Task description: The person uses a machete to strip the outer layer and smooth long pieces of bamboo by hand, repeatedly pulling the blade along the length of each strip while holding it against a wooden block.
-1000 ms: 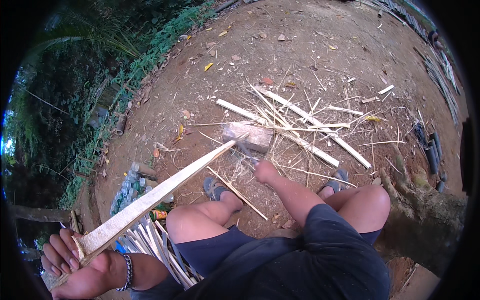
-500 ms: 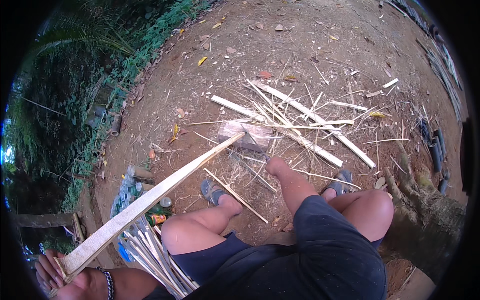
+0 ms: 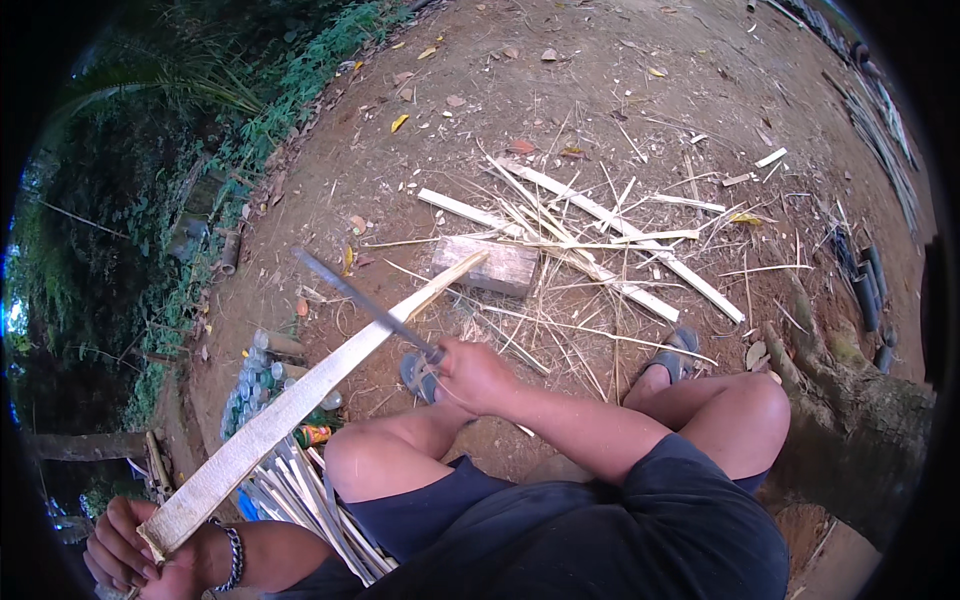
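- Gripping pale strip (image 3: 300, 404) in left hand (image 3: 122, 556) with curled fingers.
- Clenching knife (image 3: 360, 298) likewise in right hand (image 3: 475, 378).
- Overlapping left edge of block (image 3: 512, 262) with strip's tip.

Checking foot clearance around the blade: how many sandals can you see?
2: the left sandal, partly behind the right hand gripping the knife, and the right sandal, left of the tree root. Any others could be hidden behind the legs.
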`<state>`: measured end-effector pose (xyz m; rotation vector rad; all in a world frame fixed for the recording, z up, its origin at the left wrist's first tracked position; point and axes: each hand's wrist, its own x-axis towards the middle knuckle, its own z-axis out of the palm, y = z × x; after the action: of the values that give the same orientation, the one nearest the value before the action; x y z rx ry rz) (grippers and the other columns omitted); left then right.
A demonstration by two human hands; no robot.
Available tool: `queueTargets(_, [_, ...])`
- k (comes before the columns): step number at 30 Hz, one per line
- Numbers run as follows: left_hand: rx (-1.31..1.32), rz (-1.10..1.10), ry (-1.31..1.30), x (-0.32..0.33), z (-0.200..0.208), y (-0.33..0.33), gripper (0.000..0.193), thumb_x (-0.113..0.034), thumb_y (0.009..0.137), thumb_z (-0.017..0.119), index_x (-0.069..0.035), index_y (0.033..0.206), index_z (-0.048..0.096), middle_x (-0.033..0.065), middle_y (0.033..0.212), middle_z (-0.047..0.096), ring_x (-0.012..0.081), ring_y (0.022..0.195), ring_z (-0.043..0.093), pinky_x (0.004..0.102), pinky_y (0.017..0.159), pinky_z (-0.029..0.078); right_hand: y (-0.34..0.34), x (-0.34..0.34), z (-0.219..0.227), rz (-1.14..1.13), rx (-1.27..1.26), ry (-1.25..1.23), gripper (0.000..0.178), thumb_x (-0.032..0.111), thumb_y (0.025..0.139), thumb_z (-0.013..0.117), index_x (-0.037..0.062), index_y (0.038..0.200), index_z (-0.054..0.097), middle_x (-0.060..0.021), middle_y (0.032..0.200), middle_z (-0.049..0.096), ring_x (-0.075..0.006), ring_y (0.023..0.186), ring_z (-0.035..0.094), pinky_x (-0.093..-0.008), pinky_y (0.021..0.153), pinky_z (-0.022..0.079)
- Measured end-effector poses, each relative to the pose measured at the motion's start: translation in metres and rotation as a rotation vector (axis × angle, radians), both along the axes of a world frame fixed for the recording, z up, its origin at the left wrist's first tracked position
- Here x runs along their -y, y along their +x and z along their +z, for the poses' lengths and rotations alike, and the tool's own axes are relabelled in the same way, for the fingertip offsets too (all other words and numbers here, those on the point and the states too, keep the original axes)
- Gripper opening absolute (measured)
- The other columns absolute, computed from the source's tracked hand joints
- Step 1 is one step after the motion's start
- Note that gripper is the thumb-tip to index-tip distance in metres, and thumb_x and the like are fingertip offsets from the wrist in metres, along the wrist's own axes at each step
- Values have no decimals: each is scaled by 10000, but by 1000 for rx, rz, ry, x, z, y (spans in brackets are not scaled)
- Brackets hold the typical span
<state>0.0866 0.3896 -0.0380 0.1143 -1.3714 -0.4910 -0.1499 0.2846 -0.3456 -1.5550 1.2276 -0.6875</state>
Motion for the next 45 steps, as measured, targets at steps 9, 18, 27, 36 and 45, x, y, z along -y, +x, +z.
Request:
queueTargets(9, [-4, -129, 34, -6, -8, -4, 729, -874, 746, 284, -161, 624, 373, -68, 492, 377, 67, 390, 332, 244, 481, 267, -29, 23, -87, -205, -191, 119, 247, 149, 792, 586, 28, 1007, 581, -218, 866, 658, -378, 833, 652, -475, 734, 514])
queueTargets(18, [48, -341, 55, 9, -3, -9, 654, -809, 757, 376, -171, 613, 364, -72, 493, 391, 60, 383, 343, 240, 487, 268, -27, 39, -95, -261, -77, 123, 217, 151, 763, 594, 45, 952, 578, -248, 786, 631, -415, 770, 627, -505, 722, 484])
queueTargets(27, [48, -306, 80, -4, -3, 1, 576, -711, 776, 433, -161, 619, 370, -59, 505, 389, 71, 386, 346, 239, 494, 274, -27, 39, -105, -222, -136, 141, 296, 138, 765, 585, -12, 1020, 574, -249, 810, 634, -421, 770, 626, -497, 712, 489])
queueTargets(36, [50, -76, 72, 15, 4, -34, 464, -557, 801, 478, -152, 611, 353, -48, 512, 351, 72, 399, 314, 246, 487, 266, -38, 56, -150, -251, -259, 202, 244, 161, 865, 536, 8, 1054, 566, -233, 911, 645, -385, 860, 634, -464, 768, 496])
queueTargets(45, [-20, 117, 57, 27, 13, -33, 172, -64, 710, 464, -146, 603, 358, -23, 530, 344, 80, 437, 293, 251, 535, 258, -64, 79, -230, -225, -369, 373, 308, 251, 896, 525, 5, 1059, 614, -229, 969, 659, -380, 917, 642, -445, 798, 514])
